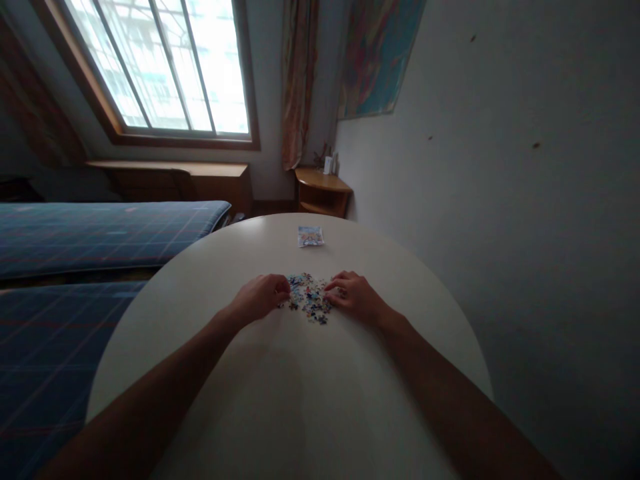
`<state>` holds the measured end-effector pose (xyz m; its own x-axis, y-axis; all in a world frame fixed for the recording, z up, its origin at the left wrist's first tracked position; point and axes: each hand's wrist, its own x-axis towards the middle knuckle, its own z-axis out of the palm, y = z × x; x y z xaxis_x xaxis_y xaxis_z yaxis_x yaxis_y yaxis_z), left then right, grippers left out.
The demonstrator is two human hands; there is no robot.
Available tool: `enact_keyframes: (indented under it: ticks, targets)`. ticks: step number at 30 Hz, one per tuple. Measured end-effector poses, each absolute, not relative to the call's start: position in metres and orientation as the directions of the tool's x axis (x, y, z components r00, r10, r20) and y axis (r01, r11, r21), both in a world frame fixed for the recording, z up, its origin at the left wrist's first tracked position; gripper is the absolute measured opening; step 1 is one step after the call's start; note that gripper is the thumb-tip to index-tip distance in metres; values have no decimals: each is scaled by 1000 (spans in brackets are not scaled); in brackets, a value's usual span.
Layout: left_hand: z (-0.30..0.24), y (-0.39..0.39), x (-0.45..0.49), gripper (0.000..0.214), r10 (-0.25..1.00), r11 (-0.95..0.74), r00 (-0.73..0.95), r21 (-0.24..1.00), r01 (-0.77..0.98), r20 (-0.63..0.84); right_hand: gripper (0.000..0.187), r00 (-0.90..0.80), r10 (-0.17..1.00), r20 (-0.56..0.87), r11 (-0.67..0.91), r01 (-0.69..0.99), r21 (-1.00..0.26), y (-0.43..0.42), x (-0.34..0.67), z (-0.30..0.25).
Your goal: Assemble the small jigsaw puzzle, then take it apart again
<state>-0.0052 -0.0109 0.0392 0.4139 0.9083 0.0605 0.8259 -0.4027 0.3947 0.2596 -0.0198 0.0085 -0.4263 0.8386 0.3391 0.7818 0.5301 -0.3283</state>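
A small heap of colourful jigsaw pieces (309,298) lies on a round white table (280,393). My left hand (261,297) rests at the heap's left edge with its fingers curled in towards the pieces. At the heap's right edge my right hand (353,293) lies knuckles up, its fingertips bent onto the pieces. Whether either hand pinches a piece is hidden by the fingers. Both forearms stretch across the table from the near edge.
A small printed picture card (311,236) lies further back on the table. A blue plaid bed (75,240) runs along the left. A wooden corner shelf (321,190) and a window (165,67) stand behind; a grey wall is close on the right.
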Motion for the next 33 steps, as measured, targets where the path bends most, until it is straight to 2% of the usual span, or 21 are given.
enact_keyframes:
  ticks: [7,15,23,33]
  targets:
    - [41,-12,-4,16,924,-383,362,352,854,126,13,-439,838,323,535,776,-333,-20,258,8]
    - [41,-13,-4,20,912,-397,353,233,888,208,10,-447,836,317,539,776,-327,-20,260,9]
    - [37,-12,-8,14,893,-450,433,193,872,124,13,-454,847,278,526,793,-307,-20,268,11]
    - [34,-13,-6,15,830,-555,549,241,796,96,10,-460,840,286,537,776,-329,-19,272,14]
